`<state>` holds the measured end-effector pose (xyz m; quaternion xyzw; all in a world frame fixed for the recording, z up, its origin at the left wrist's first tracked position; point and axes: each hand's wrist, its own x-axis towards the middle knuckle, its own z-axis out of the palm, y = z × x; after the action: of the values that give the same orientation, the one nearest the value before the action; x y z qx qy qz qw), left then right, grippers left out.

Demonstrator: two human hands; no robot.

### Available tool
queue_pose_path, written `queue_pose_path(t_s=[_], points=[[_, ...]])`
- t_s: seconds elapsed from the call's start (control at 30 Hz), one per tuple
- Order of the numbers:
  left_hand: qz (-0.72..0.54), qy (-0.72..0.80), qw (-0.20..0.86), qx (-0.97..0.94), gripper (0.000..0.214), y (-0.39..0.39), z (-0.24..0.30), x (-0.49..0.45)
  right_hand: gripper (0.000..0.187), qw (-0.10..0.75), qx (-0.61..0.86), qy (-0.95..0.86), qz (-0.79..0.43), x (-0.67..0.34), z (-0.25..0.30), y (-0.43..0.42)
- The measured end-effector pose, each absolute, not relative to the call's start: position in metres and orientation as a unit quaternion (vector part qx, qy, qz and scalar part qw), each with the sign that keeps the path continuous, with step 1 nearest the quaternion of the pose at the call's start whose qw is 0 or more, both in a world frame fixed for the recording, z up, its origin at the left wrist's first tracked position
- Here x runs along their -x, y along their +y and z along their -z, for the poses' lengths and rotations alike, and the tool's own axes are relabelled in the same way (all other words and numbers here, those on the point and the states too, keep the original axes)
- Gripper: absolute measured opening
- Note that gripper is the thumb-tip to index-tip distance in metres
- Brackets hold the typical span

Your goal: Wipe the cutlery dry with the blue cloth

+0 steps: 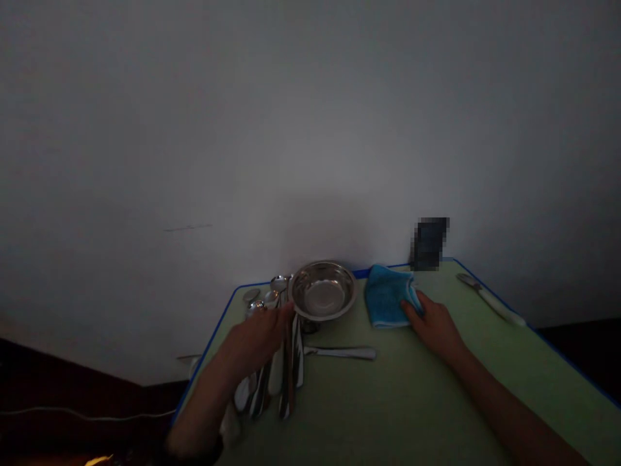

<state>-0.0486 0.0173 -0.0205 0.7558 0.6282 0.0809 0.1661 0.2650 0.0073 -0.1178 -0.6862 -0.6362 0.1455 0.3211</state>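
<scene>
Lower left of frame: pale cable (pixel 87 415) on the dark ground beyond the surface (pixel 383 411).

Left of centre, left hand (pixel 262 333) reaches across a spread of cutlery (pixel 275 374), heads toward the wall. Fingers curled, tips at the metal bowl's left rim; whether they grip or merely touch, cannot tell in this light.

Metal bowl (pixel 324 296), lower centre, opening showing. Judged light, stiff, slick, hard to break; the flared rim is the place to take hold. Below it, one loose utensil (pixel 342 353) lies crosswise.

Right of centre, blue cloth (pixel 388 298), pale edging. Looks soft, limp, nearly weightless; best pinched at a folded edge. Right hand (pixel 434 323) does so, thumb on the near face at the right side, grip closed (far fingers unseen).

Farther right, white-handled utensil (pixel 492 304) along the blue border, well apart from the hand.

Hard to make out: cutlery beneath the left hand, its count uncertain; bowl's underside and what it rests on; a dark object (pixel 429 243) above the cloth, pixelated beyond reading. Both forearms run off the lower frame.
</scene>
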Motion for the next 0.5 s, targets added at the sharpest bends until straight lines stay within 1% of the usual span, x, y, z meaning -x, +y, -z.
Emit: queue_pose_path(t_s=[0.03, 0.1, 0.2, 0.27, 0.43, 0.5], points=[[-0.07, 0.623, 0.166, -0.761, 0.043, 0.013, 0.016, 0.053, 0.026, 0.314, 0.688, -0.639, -0.141, -0.265, 0.118, 0.007], [-0.029, 0.627, 0.116, -0.77, 0.046, 0.006, 0.01, 0.062, 0.026, 0.296, 0.687, -0.648, -0.14, -0.264, 0.118, 0.006], [-0.014, 0.638, 0.06, -0.767, 0.041, 0.003, 0.01, 0.073, 0.028, 0.268, 0.693, -0.657, -0.124, -0.263, 0.12, 0.004], [-0.019, 0.655, 0.045, -0.754, 0.039, 0.01, 0.016, 0.078, 0.029, 0.249, 0.693, -0.666, -0.117, -0.261, 0.122, 0.003], [-0.009, 0.708, 0.031, -0.705, 0.049, 0.031, 0.035, 0.078, 0.03, 0.202, 0.667, -0.712, -0.082, -0.254, 0.125, -0.001], [-0.006, 0.709, 0.032, -0.704, 0.048, 0.031, 0.035, 0.075, 0.03, 0.178, 0.657, -0.73, -0.062, -0.252, 0.125, -0.002]])
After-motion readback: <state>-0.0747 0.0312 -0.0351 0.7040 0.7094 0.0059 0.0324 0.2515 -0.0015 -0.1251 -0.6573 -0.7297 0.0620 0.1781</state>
